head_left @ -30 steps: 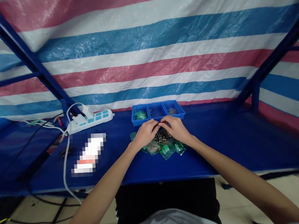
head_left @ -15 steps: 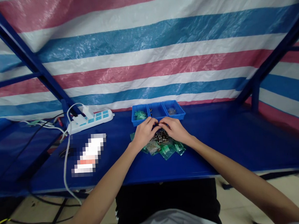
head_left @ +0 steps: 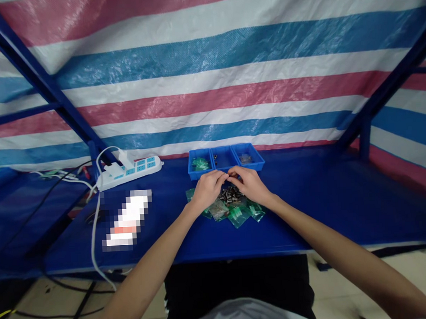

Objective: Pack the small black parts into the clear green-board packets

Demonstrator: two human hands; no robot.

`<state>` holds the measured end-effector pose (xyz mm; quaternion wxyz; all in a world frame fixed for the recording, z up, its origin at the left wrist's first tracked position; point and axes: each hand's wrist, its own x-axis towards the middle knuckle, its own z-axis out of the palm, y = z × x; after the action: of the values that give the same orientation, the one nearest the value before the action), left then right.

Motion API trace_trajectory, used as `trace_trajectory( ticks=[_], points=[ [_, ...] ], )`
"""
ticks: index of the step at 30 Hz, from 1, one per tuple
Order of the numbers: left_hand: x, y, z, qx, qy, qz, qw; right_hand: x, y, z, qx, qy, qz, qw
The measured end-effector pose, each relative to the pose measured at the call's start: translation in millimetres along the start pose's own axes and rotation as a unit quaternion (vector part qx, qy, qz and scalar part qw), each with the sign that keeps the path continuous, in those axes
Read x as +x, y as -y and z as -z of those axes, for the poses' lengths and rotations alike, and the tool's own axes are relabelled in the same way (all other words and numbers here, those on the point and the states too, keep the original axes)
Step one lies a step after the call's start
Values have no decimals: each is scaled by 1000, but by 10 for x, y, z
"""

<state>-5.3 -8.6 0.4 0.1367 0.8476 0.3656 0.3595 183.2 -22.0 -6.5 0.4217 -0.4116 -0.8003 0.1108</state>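
Note:
My left hand (head_left: 208, 188) and my right hand (head_left: 248, 180) meet fingertip to fingertip over a heap of small dark metal parts (head_left: 231, 195). Both hands are closed in a pinch; whatever sits between the fingertips is too small to make out. Around and under the heap lie small clear plastic bags with green contents (head_left: 239, 216), and one bag with brownish contents (head_left: 218, 209) lies below my left hand. Just beyond my fingers stand blue bins side by side: a left bin (head_left: 190, 172) with green bags, a middle bin (head_left: 224, 155) with a few small parts, a right bin (head_left: 258, 163) with greyish pieces.
A white power strip (head_left: 142, 172) with plugs and cables lies at the back left of the blue table (head_left: 325, 196). A blurred-out white item (head_left: 128, 218) rests in front of it. Blue metal posts (head_left: 383, 81) and a striped tarp (head_left: 209, 93) enclose the back.
The fingers of my left hand have curled in more closely against the right fingertips. The bins, bags and heap look the same.

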Motion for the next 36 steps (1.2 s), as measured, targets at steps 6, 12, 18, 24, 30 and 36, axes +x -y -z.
trace_trajectory(
  ticks=[6, 12, 18, 24, 30, 36],
  points=[
    [-5, -56, 6, 3, -6, 10, 1000, 11, 47, 20, 44, -12, -16, 999],
    [-1, -66, 18, -28, 12, 18, 999, 4, 80, 47, 40, -2, -3, 999],
    [14, -97, 114, 81, -45, 50, 994, 55, 42, 63, 23, -30, -18, 999],
    [23, -56, 187, 167, -98, 88, 977, 281, -105, 10, 166, -117, -180, 963],
    [25, 95, 164, 215, -94, 41, 971, 243, -248, 135, 165, -110, -168, 966],
    [78, 198, 153, 232, -53, 27, 971, 165, -427, 203, -125, -49, -49, 990]
  ],
)
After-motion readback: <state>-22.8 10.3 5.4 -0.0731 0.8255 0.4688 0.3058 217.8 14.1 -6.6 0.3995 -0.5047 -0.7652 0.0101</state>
